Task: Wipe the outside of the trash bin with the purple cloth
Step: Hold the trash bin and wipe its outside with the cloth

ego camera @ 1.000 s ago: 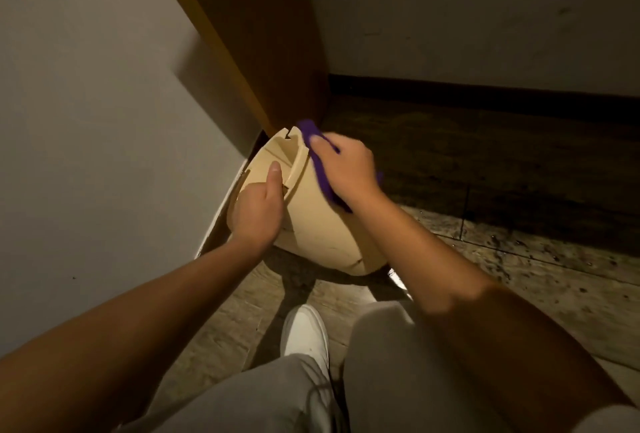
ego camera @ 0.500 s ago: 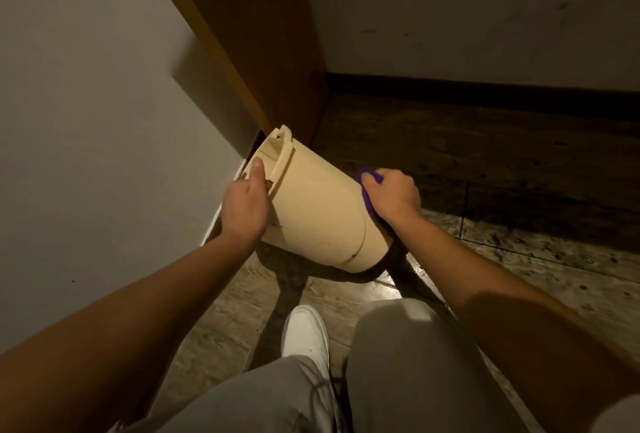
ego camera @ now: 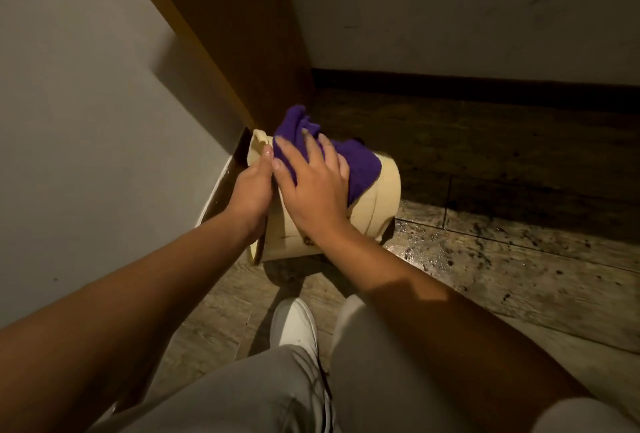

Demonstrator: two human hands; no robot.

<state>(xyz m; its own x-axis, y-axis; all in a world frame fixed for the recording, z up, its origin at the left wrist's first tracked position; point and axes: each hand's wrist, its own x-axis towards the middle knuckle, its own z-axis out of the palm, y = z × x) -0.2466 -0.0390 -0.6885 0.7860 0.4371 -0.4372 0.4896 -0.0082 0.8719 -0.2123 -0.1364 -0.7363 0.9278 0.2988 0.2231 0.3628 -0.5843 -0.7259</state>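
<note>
Dim wooden floor (ego camera: 485,280) — right hand (ego camera: 313,187) spread flat on purple cloth (ego camera: 360,164).

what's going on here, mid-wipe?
Yes. A person crouched on the floor is wiping a cream trash bin that lies tipped on its side. The left hand grips the bin at its rim end, steadying it. The right hand lies flat, fingers spread, pressing the purple cloth onto the upper outside wall. A white shoe sits just below the bin.
</note>
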